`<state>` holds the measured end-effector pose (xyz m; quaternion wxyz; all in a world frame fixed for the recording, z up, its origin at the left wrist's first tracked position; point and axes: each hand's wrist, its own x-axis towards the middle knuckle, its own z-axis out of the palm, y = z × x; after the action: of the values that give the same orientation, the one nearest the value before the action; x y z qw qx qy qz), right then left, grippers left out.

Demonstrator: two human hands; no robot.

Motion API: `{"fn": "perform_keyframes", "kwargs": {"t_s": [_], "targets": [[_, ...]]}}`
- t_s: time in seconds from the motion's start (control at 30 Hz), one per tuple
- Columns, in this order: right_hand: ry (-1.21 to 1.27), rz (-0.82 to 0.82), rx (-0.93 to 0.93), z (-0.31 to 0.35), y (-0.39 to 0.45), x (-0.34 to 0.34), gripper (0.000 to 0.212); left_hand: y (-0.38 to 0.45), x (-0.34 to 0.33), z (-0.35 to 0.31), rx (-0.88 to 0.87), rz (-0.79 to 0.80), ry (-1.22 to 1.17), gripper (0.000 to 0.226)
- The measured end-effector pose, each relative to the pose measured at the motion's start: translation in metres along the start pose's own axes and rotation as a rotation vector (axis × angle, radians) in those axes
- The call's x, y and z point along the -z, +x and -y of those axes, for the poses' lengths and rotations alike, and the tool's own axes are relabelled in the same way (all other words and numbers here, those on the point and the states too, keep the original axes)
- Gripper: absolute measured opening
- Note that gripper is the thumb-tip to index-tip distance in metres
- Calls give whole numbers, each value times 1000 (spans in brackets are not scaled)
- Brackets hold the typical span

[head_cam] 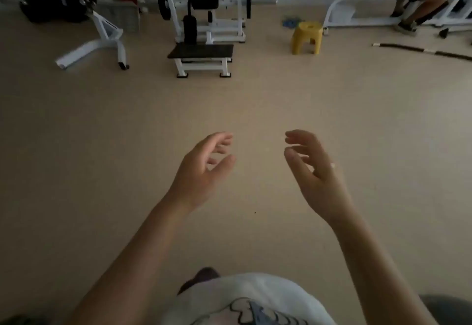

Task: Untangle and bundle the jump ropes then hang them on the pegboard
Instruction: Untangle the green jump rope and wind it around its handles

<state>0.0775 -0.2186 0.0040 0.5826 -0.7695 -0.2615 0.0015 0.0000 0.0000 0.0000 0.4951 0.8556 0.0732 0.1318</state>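
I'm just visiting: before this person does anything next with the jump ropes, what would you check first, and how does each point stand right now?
1. Left hand free: ok, fingers relaxed, holding nothing.
2. Right hand free: ok, open and holding nothing.
3. Jump rope found: cannot tell; a long dark rope with pale bands lies on the beige floor far right, but its kind is unclear.
4. Rope within reach: not ok, it lies far beyond both hands.
5. Pegboard located: not ok, none in view.
6. Path ahead: ok, bare floor up to the small yellow plastic stool and the white weight bench with black pads.
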Motion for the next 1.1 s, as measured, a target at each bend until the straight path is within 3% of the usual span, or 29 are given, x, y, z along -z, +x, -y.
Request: {"fn": "perform_keyframes", "kwargs": {"t_s": [0.13, 0.3, 0.63, 0.83, 1.1], "targets": [[-16, 44, -210, -48, -2, 1, 22, 14, -34, 24, 147, 112, -5, 45], [-27, 149, -331, -105, 26, -2, 22, 46, -58, 68, 255, 145, -42, 39], [-104, 300, -533, -205, 220, -10, 17, 236, -76, 142, 408, 183, -61, 38], [-123, 240, -632, -250, 322, 32, 17, 406, -98, 141, 360, 297, -91, 30], [-68, -39, -728, -370, 466, 115, 33, 645, -181, 145, 284, 306, -133, 24]]}}
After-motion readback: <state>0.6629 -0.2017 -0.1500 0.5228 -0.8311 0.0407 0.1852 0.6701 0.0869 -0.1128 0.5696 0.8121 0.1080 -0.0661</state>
